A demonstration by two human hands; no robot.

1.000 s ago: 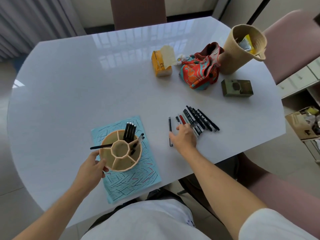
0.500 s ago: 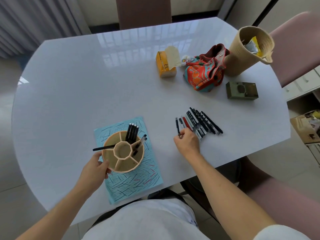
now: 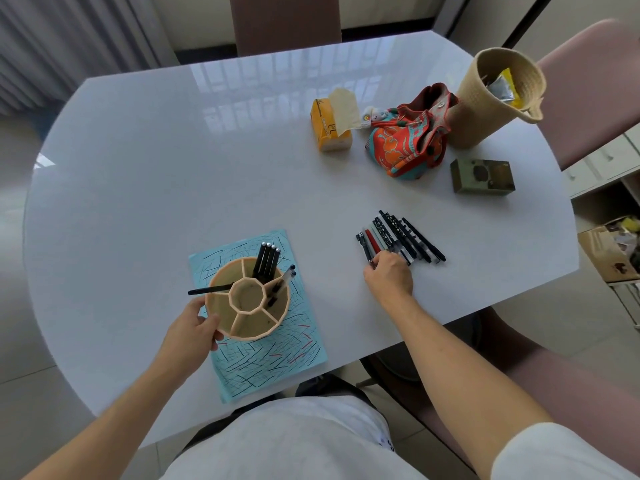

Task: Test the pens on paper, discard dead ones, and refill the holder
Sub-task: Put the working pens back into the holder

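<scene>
- Head view: we steady the holder [image 3: 248, 303] with our left hand [image 3: 194, 329], fingers curled round its near-left wall, so it cannot slide on the paper [image 3: 277, 355] beneath it.
- Our right hand [image 3: 388, 276] is at the near end of the row of pens [image 3: 401, 237], right of the holder. Its fingers are curled down on the leftmost pens; it looks like a pinch on one, but we cannot tell for sure.
- To do this step well, we judge that we should draw off one pen only from the left edge of the row, lift it clear so the others stay lined up, then carry it left and drop it upright into an open compartment.
- We should keep the left hand's hold while the pen goes in, since the holder is light and already leans pens outward.
- Counts: one holder, with a centre cell and a ring of cells round it.
- Four black pens stand together in the cell farthest from us, about two lean in the cell to its right, and one pen [image 3: 209, 290] sticks out left.
- The row on the bench [image 3: 173, 168] holds roughly ten pens; overlap makes an exact count uncertain. One is red, the rest dark or patterned.
- One sheet of paper, covered in test strokes.
</scene>
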